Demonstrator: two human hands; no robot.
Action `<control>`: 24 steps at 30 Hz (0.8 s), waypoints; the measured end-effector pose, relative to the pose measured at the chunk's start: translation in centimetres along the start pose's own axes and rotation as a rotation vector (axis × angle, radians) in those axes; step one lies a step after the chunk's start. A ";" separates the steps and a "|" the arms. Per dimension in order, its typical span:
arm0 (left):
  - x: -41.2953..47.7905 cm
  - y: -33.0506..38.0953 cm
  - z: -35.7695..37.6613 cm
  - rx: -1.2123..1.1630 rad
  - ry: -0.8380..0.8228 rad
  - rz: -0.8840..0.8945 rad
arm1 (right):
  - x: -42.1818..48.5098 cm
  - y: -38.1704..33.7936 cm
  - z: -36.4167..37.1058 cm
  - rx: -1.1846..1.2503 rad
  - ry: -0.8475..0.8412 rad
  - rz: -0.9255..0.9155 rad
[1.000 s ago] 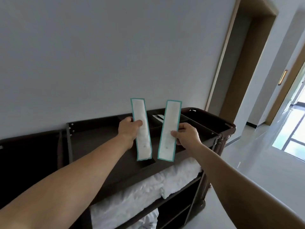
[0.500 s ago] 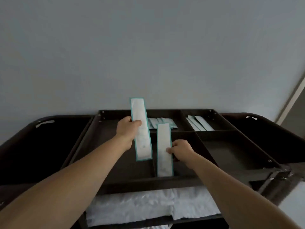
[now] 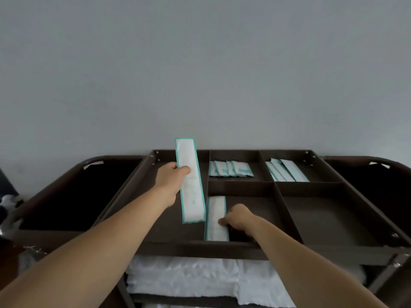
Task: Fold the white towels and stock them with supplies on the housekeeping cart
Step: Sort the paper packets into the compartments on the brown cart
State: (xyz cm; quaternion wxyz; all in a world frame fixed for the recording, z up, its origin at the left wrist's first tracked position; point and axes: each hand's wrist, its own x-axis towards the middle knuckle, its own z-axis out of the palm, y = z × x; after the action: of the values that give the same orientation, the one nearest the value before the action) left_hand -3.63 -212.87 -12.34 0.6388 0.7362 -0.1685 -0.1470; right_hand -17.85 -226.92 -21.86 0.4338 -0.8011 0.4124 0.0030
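Observation:
A dark brown housekeeping cart stands against a grey wall, its top tray split into compartments. My left hand grips a long white packet with a teal border, held upright above the tray's left compartment. My right hand is low in the front middle compartment, its fingertips pinching a second long teal-edged packet that lies flat against the left divider. Folded white towels fill the shelf under the tray.
Several small teal-edged packets lie in the back middle compartment. More long packets lie in the back right one. The front right compartment holds nothing. Dark bag frames flank the tray at left and right.
The view swung from the corridor to face the cart squarely. My right hand lowered its packet from upright in the air down flat into the front middle compartment. My left hand kept its packet raised.

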 end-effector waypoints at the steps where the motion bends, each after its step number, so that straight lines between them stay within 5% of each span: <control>1: 0.1 0.2 0.0 -0.007 -0.001 -0.001 | 0.1 0.0 0.1 -0.045 0.004 0.000; 13: 0.1 0.2 -0.1 0.001 -0.090 -0.007 | 0.2 -0.7 0.0 -0.419 0.097 0.043; 19: -0.1 0.9 1.0 -0.026 -0.179 -0.011 | -2.4 -3.8 -2.3 0.049 0.361 -0.171; 22: -0.8 0.9 2.4 -0.052 -0.254 -0.037 | -4.8 -6.0 -3.7 0.381 0.252 -0.239; 24: -1.3 0.7 3.3 -0.079 -0.299 -0.057 | -5.9 -6.2 -4.0 0.393 0.161 -0.269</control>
State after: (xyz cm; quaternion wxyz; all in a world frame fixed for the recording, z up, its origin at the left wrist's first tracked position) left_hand -6.26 -215.36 -12.12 0.6305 0.6850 -0.2346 -0.2796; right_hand -19.05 -224.09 -12.91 0.5433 -0.7469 0.3279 -0.1988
